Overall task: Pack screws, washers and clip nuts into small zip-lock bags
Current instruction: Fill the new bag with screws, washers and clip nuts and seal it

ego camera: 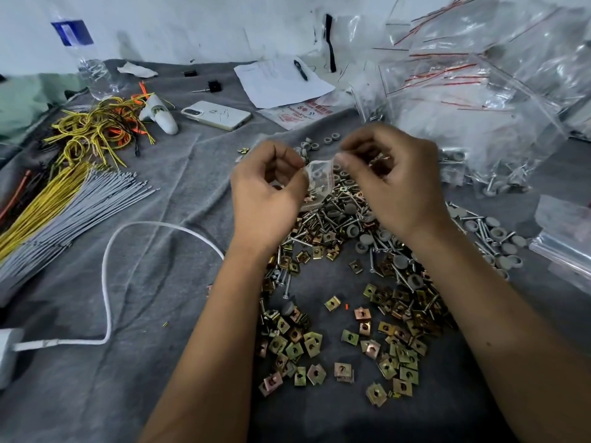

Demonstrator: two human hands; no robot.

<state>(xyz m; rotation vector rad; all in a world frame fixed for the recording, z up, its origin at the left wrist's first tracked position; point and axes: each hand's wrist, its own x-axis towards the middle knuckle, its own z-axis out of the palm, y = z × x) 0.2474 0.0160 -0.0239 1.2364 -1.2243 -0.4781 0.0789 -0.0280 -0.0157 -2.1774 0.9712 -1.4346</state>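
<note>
1. The left hand (268, 190) and the right hand (393, 177) are raised over the grey cloth (153, 362), and each pinches one side of the mouth of a small zip-lock bag (315, 183) between thumb and fingertips.
2. The bag hangs between the hands, above the far end of the hardware heap; grey washers and some metal parts show through its clear plastic.
3. Below lie brass-coloured clip nuts (313, 346), screws (323, 219) and grey washers (502, 238), mixed together.
4. A pile of clear bags with red zip lines (473, 75) sits far right.
5. A printed packet (300, 115) carries red writing, too blurred to read; a paper sheet (281, 81) with a pen (300, 70) shows faint, illegible lines.
6. A white phone (217, 115) lies left of the packet.
</note>
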